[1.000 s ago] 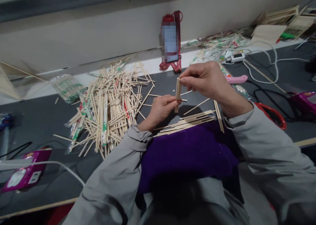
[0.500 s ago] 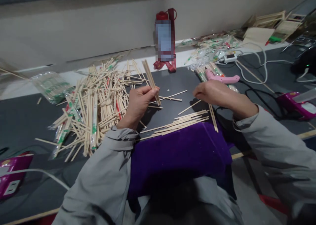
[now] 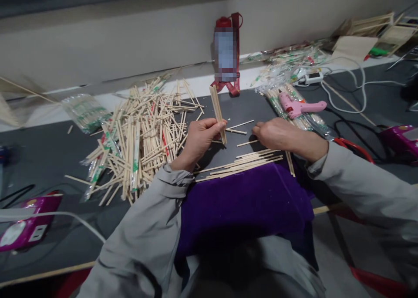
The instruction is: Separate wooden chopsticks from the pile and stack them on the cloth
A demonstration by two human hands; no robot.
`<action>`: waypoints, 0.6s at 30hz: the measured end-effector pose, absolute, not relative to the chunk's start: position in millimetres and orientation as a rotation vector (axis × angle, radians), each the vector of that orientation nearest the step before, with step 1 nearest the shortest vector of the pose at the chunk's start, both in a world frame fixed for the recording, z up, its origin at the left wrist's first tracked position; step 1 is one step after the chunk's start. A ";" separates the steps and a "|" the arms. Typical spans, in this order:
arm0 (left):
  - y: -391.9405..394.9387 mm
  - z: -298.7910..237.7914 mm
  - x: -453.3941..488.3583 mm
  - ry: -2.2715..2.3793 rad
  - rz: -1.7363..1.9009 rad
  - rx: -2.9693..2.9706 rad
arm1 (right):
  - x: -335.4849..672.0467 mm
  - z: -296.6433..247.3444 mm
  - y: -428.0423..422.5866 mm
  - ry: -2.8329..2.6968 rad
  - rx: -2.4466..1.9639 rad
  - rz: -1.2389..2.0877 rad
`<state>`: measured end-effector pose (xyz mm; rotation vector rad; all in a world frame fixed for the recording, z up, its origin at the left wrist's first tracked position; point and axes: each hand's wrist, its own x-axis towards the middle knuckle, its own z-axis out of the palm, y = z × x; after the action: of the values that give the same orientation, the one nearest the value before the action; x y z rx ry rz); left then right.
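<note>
My left hand (image 3: 200, 140) is closed around a small bundle of wooden sticks (image 3: 217, 111) held upright and tilted a little left, above the dark table (image 3: 48, 158). My right hand (image 3: 276, 134) rests low on the table with its fingers curled over a loose stick (image 3: 246, 143); whether it grips the stick I cannot tell. A row of sorted sticks (image 3: 241, 164) lies just in front of both hands, along the edge of a purple cloth (image 3: 248, 202) on my lap.
A large heap of sticks and wrappers (image 3: 140, 134) lies to the left. A pink glue gun (image 3: 295, 107) sits on packets at the right, with white cables (image 3: 346, 84) behind. A red stand with a phone (image 3: 226, 54) leans on the wall. Magenta devices (image 3: 24, 228) flank the table.
My right hand let go of the bundle, dropped to the table and curled over a loose stick. My left hand kept the bundle, swinging it left and then back toward the middle.
</note>
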<state>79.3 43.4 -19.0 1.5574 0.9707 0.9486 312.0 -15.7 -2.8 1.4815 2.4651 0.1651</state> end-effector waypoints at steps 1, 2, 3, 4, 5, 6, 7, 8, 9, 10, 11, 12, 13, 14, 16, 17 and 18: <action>45.9 -15.9 76.4 0.973 0.989 1.563 | 309.3 -2.1 -16.5 2.473 1.442 0.159; 49.1 -12.3 72.6 0.980 1.038 1.564 | 306.1 -1.6 -18.5 2.483 1.400 0.154; 52.8 -8.5 68.2 0.991 1.092 1.558 | 302.6 -1.2 -21.5 2.491 1.366 0.153; 56.7 -4.8 63.4 1.003 1.146 1.544 | 299.3 -0.9 -25.3 2.497 1.347 0.153; 60.6 -1.4 58.5 1.013 1.194 1.527 | 296.4 -0.4 -29.5 2.500 1.344 0.150; 64.3 1.6 54.0 1.022 1.237 1.513 | 294.1 0.5 -33.6 2.499 1.351 0.136; 67.5 4.3 49.8 1.029 1.271 1.503 | 292.3 2.1 -36.9 2.490 1.360 0.104; 70.2 6.6 46.3 1.033 1.298 1.496 | 290.9 4.6 -39.1 2.474 1.362 0.054; 72.3 8.7 43.5 1.037 1.317 1.491 | 289.2 7.8 -39.6 2.454 1.360 -0.004; 73.8 10.7 41.2 1.044 1.333 1.485 | 286.9 11.5 -38.2 2.440 1.355 -0.056; 74.9 12.6 39.5 1.053 1.348 1.478 | 283.3 15.2 -35.1 2.440 1.356 -0.095; 75.5 14.3 38.2 1.061 1.361 1.471 | 278.0 18.3 -30.4 2.459 1.368 -0.118; 75.8 15.8 37.2 1.067 1.374 1.467 | 270.9 20.3 -24.5 2.496 1.396 -0.125; 75.9 17.1 36.4 1.072 1.387 1.467 | 262.0 20.8 -17.9 2.537 1.441 -0.122; 75.8 18.4 35.1 1.073 1.406 1.474 | 240.7 16.5 -4.5 2.595 1.542 -0.090; 75.8 18.5 34.7 1.069 1.410 1.478 | 229.6 12.2 1.4 2.591 1.584 -0.061; 75.8 18.4 34.4 1.065 1.410 1.482 | 219.3 6.9 6.3 2.598 1.589 -0.016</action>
<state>34.4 75.8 18.4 1.4817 1.0649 1.4104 219.3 6.3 6.9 1.5890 2.5976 -0.0157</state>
